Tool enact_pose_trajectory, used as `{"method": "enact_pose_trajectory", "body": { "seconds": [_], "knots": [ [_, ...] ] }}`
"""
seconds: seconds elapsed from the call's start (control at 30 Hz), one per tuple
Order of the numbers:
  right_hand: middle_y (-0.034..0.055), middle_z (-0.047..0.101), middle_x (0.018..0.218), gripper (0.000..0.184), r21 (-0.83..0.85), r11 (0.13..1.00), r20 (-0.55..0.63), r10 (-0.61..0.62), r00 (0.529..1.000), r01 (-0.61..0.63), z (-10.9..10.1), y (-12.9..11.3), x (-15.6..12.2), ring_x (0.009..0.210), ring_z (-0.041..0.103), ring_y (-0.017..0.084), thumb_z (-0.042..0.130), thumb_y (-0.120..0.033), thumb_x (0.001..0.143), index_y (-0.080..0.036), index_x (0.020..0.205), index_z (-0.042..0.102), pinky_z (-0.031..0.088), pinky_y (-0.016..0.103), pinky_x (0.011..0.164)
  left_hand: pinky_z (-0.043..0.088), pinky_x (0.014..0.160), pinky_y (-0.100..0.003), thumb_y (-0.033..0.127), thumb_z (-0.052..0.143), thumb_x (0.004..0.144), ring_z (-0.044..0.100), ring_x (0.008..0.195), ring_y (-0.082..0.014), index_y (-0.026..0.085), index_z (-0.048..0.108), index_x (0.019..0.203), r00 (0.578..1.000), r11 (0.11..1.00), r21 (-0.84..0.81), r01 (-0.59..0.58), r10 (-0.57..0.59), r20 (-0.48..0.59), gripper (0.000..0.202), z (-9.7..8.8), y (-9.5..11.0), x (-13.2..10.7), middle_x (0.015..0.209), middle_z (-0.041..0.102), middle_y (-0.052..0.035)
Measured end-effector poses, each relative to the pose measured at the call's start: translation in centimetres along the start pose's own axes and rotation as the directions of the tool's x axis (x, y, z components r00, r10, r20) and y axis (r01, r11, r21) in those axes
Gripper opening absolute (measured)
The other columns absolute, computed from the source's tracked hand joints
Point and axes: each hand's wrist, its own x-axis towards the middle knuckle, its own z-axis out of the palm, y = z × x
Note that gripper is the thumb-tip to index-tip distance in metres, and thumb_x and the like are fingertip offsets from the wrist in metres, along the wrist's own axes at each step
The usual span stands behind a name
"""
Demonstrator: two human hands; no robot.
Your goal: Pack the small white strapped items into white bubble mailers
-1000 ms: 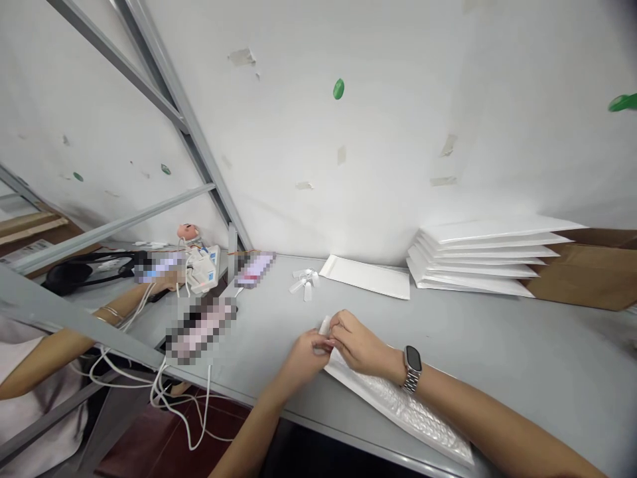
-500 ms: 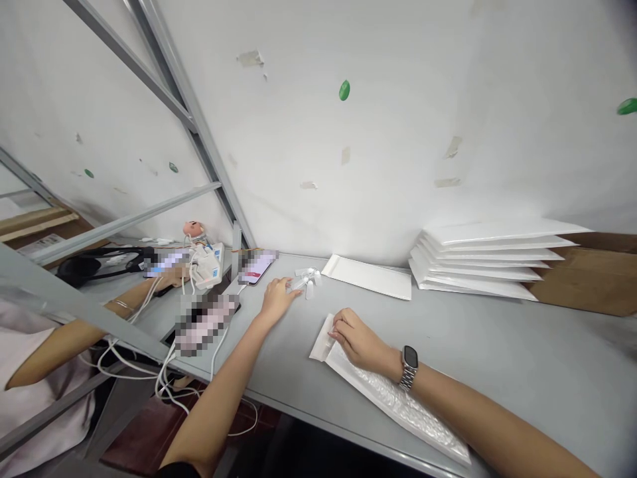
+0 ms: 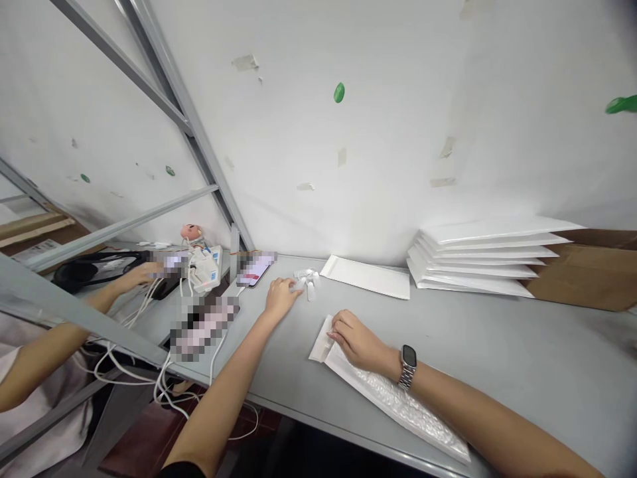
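"Where did the bubble envelope [image 3: 393, 400] lie?"

"Flat on the grey table [image 3: 478, 345], slantwise near its front edge, bubbled side up, with its flap end toward the left."

"And the right hand [image 3: 354, 340]?"

"It rested at that flap end of the bubble envelope, fingers curled narrow, with the thumb close to the fingertips. I couldn't tell whether they pinched anything. A watch [image 3: 409, 358] sat on that wrist, and the forearm crossed over the bubble envelope."

"What about the left hand [image 3: 281, 297]?"

"That one was beyond the bubble envelope's flap end and to its left, palm down, fingers bent. Its thumb and fingertips were right beside some small clear plastic pieces [image 3: 310, 284]. Whether it touched or held one, I couldn't tell."

"Anything farther back?"

"A flat white envelope [image 3: 367, 277] lay behind the bubble envelope, by the wall. A stack of white envelopes [image 3: 472, 259] stood behind it to the right, beside brown cardboard [image 3: 587, 277]."

"Was anybody else there?"

"Yes, a co-worker's hand [image 3: 142, 273] was well to the left of the bubble envelope, past a metal frame [image 3: 199, 149]."
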Motion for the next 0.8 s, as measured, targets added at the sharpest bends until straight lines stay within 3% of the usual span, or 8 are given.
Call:
{"method": "enact_pose_trajectory", "body": {
  "seconds": [0.2, 0.33, 0.5, 0.67, 0.8],
  "knots": [
    [0.0085, 0.051, 0.084, 0.034, -0.001, 1.000, -0.005, -0.012, 1.000, 0.012, 0.1, 0.2, -0.1, 0.078, 0.043, 0.019, 0.021, -0.033, 0.097, -0.020, 0.076, 0.043, 0.043, 0.038, 0.074, 0.041, 0.084, -0.031, 0.028, 0.063, 0.072, 0.057, 0.099, -0.0240, 0.017, 0.067, 0.085, 0.999, 0.998, -0.047, 0.038, -0.038, 0.006, 0.017, -0.3, 0.1, -0.1, 0.093, 0.068, -0.0087],
    [0.0086, 0.051, 0.083, 0.034, -0.001, 1.000, 0.005, 0.006, 1.000, -0.006, 0.0, 0.2, -0.1, 0.076, 0.043, 0.019, 0.020, -0.033, 0.097, -0.020, 0.076, 0.043, 0.042, 0.038, 0.074, 0.045, 0.077, -0.029, 0.027, 0.058, 0.076, 0.064, 0.086, -0.0212, 0.016, 0.065, 0.090, 0.997, 0.988, -0.133, 0.078, -0.075, 0.027, 0.019, -1.9, -0.7, -1.2, 0.091, 0.070, -0.0093],
    [0.0083, 0.052, 0.083, 0.033, 0.012, 1.000, 0.033, 0.028, 0.999, -0.028, -0.1, 0.0, 0.0, 0.076, 0.045, 0.018, 0.020, -0.031, 0.097, -0.019, 0.076, 0.043, 0.043, 0.038, 0.075, 0.047, 0.077, -0.029, 0.026, 0.059, 0.074, 0.066, 0.085, -0.0204, 0.017, 0.065, 0.088, 0.994, 0.965, -0.239, 0.105, -0.106, 0.008, 0.018, -4.0, -1.6, -3.2, 0.092, 0.072, -0.0075],
    [0.0077, 0.052, 0.083, 0.031, 0.006, 1.000, 0.032, 0.025, 0.999, -0.026, -0.1, -0.1, 0.0, 0.075, 0.045, 0.018, 0.023, -0.029, 0.097, -0.019, 0.076, 0.043, 0.043, 0.038, 0.074, 0.048, 0.080, -0.031, 0.035, 0.060, 0.072, 0.065, 0.088, -0.0212, 0.020, 0.067, 0.091, 0.997, 0.937, -0.343, 0.066, -0.075, -0.014, 0.025, -5.8, -1.1, -4.6, 0.098, 0.072, -0.0057],
    [0.0083, 0.051, 0.085, 0.027, -0.032, 0.999, -0.055, -0.010, 0.998, 0.008, 0.2, 0.0, -0.2, 0.078, 0.044, 0.019, 0.028, -0.025, 0.096, -0.019, 0.075, 0.044, 0.044, 0.037, 0.073, 0.048, 0.082, -0.030, 0.042, 0.058, 0.074, 0.063, 0.096, -0.0213, 0.019, 0.068, 0.092, 0.998, 0.878, -0.477, 0.043, -0.057, -0.015, 0.031, -6.7, 0.3, -6.0, 0.100, 0.072, -0.0061]
  ]
}}
